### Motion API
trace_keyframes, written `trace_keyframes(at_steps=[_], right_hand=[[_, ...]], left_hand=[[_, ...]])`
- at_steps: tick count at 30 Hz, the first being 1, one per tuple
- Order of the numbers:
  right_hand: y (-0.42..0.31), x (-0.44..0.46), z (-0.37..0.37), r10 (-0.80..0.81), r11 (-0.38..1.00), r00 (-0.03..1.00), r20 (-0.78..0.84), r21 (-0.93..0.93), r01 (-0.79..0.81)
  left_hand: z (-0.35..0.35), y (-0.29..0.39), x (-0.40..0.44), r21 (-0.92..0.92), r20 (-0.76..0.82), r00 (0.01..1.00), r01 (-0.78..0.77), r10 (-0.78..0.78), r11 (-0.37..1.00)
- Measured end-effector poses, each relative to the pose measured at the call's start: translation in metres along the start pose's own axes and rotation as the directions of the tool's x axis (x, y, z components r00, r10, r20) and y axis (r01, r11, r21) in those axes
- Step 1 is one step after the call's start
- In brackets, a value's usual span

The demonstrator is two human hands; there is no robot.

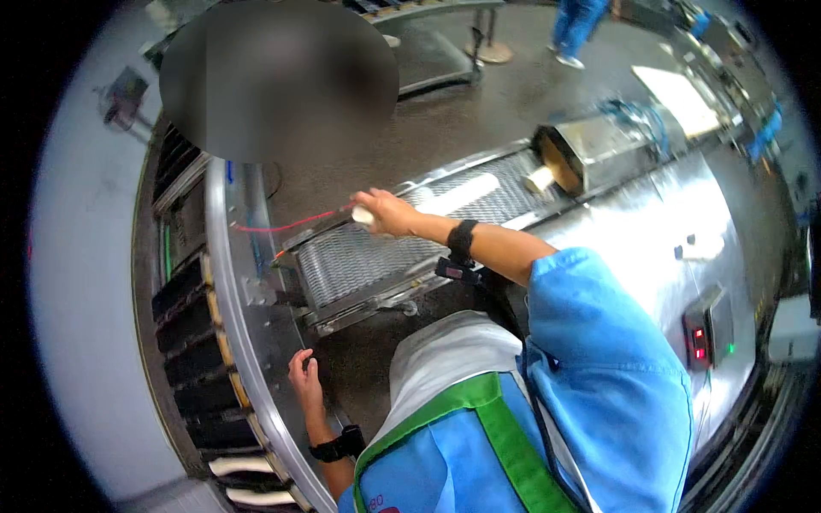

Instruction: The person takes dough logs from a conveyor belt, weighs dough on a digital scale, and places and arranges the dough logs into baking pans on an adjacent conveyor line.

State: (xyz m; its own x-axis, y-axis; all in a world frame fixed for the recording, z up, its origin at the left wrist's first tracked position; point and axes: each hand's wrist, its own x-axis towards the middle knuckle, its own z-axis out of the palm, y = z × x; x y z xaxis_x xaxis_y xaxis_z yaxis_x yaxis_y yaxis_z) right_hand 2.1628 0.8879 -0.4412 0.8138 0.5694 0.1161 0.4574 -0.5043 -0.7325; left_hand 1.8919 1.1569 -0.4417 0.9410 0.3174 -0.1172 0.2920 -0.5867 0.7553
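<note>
Over the near part of the metal mesh conveyor (342,272), my right hand (386,212) is closed round a pale piece (363,215) that pokes out at its left side. Farther up the mesh lies a long white piece (469,193). Another pale cylinder (540,179) sits at the mouth of the metal housing (590,154). My left hand (306,374) is low on the left beside the curved metal rail (248,342), its fingers apart and slightly bent, holding nothing.
Dark trays (197,342) line the left side, with long pale pieces (256,497) in the lowest ones. A control box (708,329) with red digits stands at right. Someone in blue trousers (577,24) stands far back. A blurred patch covers the upper left.
</note>
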Motion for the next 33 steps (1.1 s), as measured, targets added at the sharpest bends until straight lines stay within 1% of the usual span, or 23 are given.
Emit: trace_keyframes(at_steps=[2,6,7,8,9,10,12,13,14,15,16,18,20,21,22,24,25,26,27,28,30,32,33], right_hand=[[0.004,-0.008,-0.025,0.02,0.999,0.999,-0.047,0.047,-0.017],[0.019,-0.051,-0.071,0.076,0.992,0.964,-0.256,0.118,-0.046],[0.01,-0.068,-0.087,0.163,0.968,0.958,-0.238,0.226,-0.109],[0.009,-0.083,-0.093,0.298,0.883,0.933,-0.202,0.43,-0.189],[0.018,-0.095,-0.093,0.355,0.882,0.913,-0.203,0.398,-0.254],[0.044,-0.109,-0.085,0.318,0.937,0.893,-0.319,0.249,-0.244],[0.012,-0.124,-0.102,0.481,0.845,0.851,-0.213,0.373,-0.384],[0.029,-0.13,-0.096,0.396,0.902,0.884,-0.249,0.285,-0.324],[0.007,-0.127,-0.102,0.468,0.832,0.87,-0.155,0.411,-0.374],[-0.008,-0.123,-0.098,0.465,0.77,0.874,-0.141,0.551,-0.321],[0.018,-0.127,-0.089,0.452,0.779,0.881,-0.139,0.543,-0.314],[-0.018,-0.101,-0.09,0.384,0.855,0.923,-0.029,0.387,-0.344],[-0.051,-0.07,-0.092,0.424,0.838,0.9,0.103,0.332,-0.433],[-0.062,-0.055,-0.091,0.337,0.881,0.937,0.091,0.319,-0.349],[-0.088,-0.033,-0.095,0.312,0.916,0.94,0.135,0.219,-0.336],[-0.128,0.012,-0.094,0.225,0.957,0.965,0.133,0.157,-0.245],[-0.141,0.033,-0.092,0.146,0.969,0.983,0.111,0.183,-0.165],[-0.137,0.055,-0.09,0.058,0.985,0.991,0.119,0.155,-0.076],[-0.163,0.079,-0.091,0.089,0.987,0.981,0.172,0.116,-0.11],[-0.154,0.108,-0.083,0.054,0.988,0.984,0.172,0.13,-0.077],[-0.192,0.158,-0.072,-0.027,0.997,0.991,0.134,0.076,0.017],[-0.213,0.206,-0.065,-0.1,0.982,0.994,0.043,0.164,0.092],[-0.235,0.227,-0.063,-0.118,0.978,0.993,-0.019,0.168,0.12]], left_hand=[[0.009,0.019,0.012,-0.037,0.056,0.998,0.013,-0.011,0.999],[0.027,0.045,0.049,-0.051,0.175,0.984,-0.008,0.017,0.999],[0.033,0.041,0.062,-0.02,0.206,0.973,-0.107,0.109,0.994],[0.038,0.038,0.073,0.009,0.221,0.956,-0.201,0.194,0.98],[0.043,0.041,0.083,-0.007,0.262,0.927,-0.277,0.269,0.961],[0.046,0.045,0.091,-0.019,0.277,0.902,-0.34,0.332,0.94],[0.053,0.045,0.1,-0.051,0.237,0.872,-0.428,0.428,0.902],[0.053,0.047,0.098,0.004,0.21,0.882,-0.432,0.421,0.902],[0.053,0.051,0.101,0.053,0.191,0.887,-0.437,0.42,0.898],[0.048,0.051,0.101,0.064,0.197,0.911,-0.381,0.363,0.922],[0.043,0.048,0.101,0.064,0.215,0.924,-0.338,0.318,0.939],[0.033,0.023,0.104,0.028,0.165,0.917,-0.372,0.363,0.928],[0.015,0.004,0.1,0.051,0.02,0.922,-0.388,0.388,0.92],[-0.001,-0.002,0.095,0.079,-0.002,0.94,-0.341,0.342,0.937],[-0.023,-0.008,0.087,0.109,-0.02,0.958,-0.283,0.287,0.953],[-0.058,-0.026,0.076,0.195,-0.145,0.961,-0.206,0.236,0.959],[-0.073,-0.038,0.074,0.215,-0.186,0.951,-0.205,0.246,0.955],[-0.082,-0.047,0.065,0.235,-0.23,0.94,-0.199,0.253,0.951],[-0.096,-0.046,0.06,0.223,-0.265,0.94,-0.157,0.215,0.962],[-0.107,-0.055,0.057,0.267,-0.276,0.939,-0.132,0.207,0.955],[-0.129,-0.05,0.046,0.207,-0.368,0.912,-0.109,0.18,0.972],[-0.144,-0.052,0.04,0.181,-0.397,0.907,-0.071,0.139,0.981],[-0.148,-0.056,0.04,0.165,-0.409,0.905,-0.053,0.117,0.985]])
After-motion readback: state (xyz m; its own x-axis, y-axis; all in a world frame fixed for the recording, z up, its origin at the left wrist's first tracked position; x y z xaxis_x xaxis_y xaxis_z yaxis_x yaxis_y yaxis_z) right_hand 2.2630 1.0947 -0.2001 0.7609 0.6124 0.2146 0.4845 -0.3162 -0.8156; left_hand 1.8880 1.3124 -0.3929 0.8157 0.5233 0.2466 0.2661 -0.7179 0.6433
